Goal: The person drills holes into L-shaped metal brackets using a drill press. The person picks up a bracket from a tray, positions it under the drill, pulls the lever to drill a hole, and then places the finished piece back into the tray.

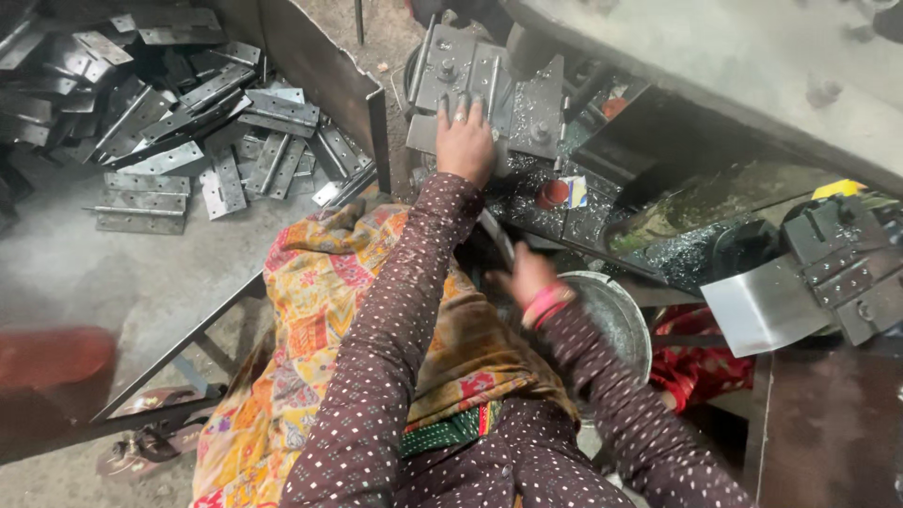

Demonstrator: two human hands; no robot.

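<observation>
Left hand: left hand (466, 141) stretched forward, palm down, fingers (459, 111) spread flat on a grey metal hinge (451, 71) lying on the machine bed; pressing it, not gripping.
Hinge look: dull grey steel, two rectangular leaves joined at a raised central knuckle, a round hole or stud visible on the near leaf; surface matte, slightly scuffed.
Hinge place: at the far end of the left arm, just beside a second angled steel plate (538, 113) on its right.
Right hand: right hand (523, 275) drawn in near the body, blurred; cannot tell whether it holds anything. Pink bangles (547, 303) at the wrist.
Nearby: round metal bowl (611, 320) just beside the right wrist.
Stock: heap of similar hinges (179, 122) on the floor, well apart to the left, behind a sheet-metal wall (320, 71).
Clothing: dark dotted sleeves, patterned orange cloth (301, 320) over the lap.
</observation>
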